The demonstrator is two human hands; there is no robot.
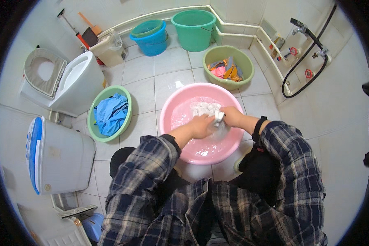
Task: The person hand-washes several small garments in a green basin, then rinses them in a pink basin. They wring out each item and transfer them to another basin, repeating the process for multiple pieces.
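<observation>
A pink plastic basin (169, 123) holding water stands on the tiled floor in front of me. Both hands are over it, gripping a wet white cloth (206, 107) that trails into the water. My left hand (202, 126) holds the cloth from the left side, near its bunched part. On the other side, my right hand (231, 117) has its fingers closed on the bunched end. The cloth's lower part is under water and hard to make out.
A green basin (91, 130) with blue clothes stands left; an olive basin (249, 69) with orange, grey and pink cloth stands beyond. Buckets (193, 35) line the back wall. A toilet (77, 83) and a washing machine (64, 156) stand left; a black hose (307, 50) hangs right.
</observation>
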